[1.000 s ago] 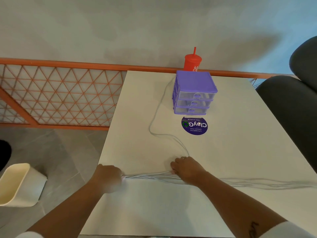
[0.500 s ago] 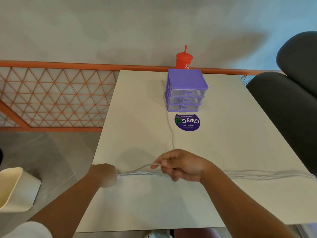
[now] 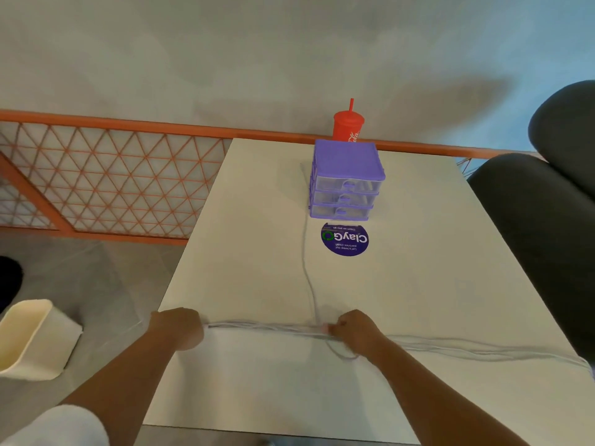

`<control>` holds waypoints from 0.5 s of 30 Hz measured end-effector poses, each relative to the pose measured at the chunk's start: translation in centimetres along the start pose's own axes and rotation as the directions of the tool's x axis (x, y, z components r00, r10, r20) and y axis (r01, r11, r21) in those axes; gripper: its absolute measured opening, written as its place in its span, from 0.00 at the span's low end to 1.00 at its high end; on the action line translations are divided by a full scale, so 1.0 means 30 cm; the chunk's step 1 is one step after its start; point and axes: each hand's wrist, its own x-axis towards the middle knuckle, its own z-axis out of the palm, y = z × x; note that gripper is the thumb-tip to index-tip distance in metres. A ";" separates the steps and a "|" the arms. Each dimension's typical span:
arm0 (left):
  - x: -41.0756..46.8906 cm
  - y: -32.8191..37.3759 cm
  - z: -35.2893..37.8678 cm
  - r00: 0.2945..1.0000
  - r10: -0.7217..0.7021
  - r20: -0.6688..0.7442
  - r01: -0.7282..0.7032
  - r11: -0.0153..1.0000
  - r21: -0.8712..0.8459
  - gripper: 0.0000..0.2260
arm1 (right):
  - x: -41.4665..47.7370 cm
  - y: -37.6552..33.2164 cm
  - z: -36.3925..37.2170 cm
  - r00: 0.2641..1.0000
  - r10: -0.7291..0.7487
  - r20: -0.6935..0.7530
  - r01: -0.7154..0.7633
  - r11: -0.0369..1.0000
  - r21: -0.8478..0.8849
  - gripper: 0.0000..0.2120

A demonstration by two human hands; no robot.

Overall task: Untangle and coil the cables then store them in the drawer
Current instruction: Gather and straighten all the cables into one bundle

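Head view — left hand [image 3: 177, 328], right hand [image 3: 354, 333], fingers grasping cable bundle [image 3: 264, 326]; one three-drawer unit [image 3: 346, 181], one cup [image 3: 348, 127].

The drawer unit [image 3: 346, 181] stands on the table [image 3: 257, 220] near its far edge, right of centre. A cup [image 3: 348, 128] is just behind it, and a round sticker [image 3: 344, 238] lies just in front. The cables [image 3: 264, 326] lie bundled across the near part of the table, left to right. The left hand [image 3: 177, 326] grips them at the table's left edge, and the right hand [image 3: 352, 331] holds them near the middle. A single strand [image 3: 304, 252] runs from the right hand to the far side, passing left of the sticker and drawer unit. A bin [image 3: 32, 339] sits on the floor to the left, with a lattice railing [image 3: 112, 178] beyond it. A chair [image 3: 541, 226] stands right of the table.
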 end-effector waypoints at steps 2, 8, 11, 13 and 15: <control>-0.011 0.010 -0.011 0.999 -0.048 0.005 0.048 0.999 0.005 0.16 | -0.039 -0.014 -0.075 0.989 -0.079 0.123 0.034 0.943 0.332 0.17; -0.013 0.032 -0.013 0.987 -0.151 0.047 0.152 0.988 -0.014 0.17 | -0.187 -0.080 -0.281 0.689 -0.495 0.529 0.374 0.868 0.326 0.09; -0.029 0.058 -0.017 0.975 -0.219 0.045 0.220 0.976 -0.003 0.16 | -0.193 -0.090 -0.324 0.569 -0.489 0.661 0.475 0.852 0.221 0.09; -0.039 0.076 -0.018 0.965 -0.262 0.026 0.262 0.965 0.007 0.16 | -0.173 -0.049 -0.321 0.590 -0.457 0.666 0.450 0.870 0.199 0.10; -0.051 0.092 -0.022 0.954 -0.300 0.015 0.299 0.954 0.013 0.16 | -0.117 0.058 -0.292 0.752 -0.352 0.557 0.365 0.926 0.092 0.12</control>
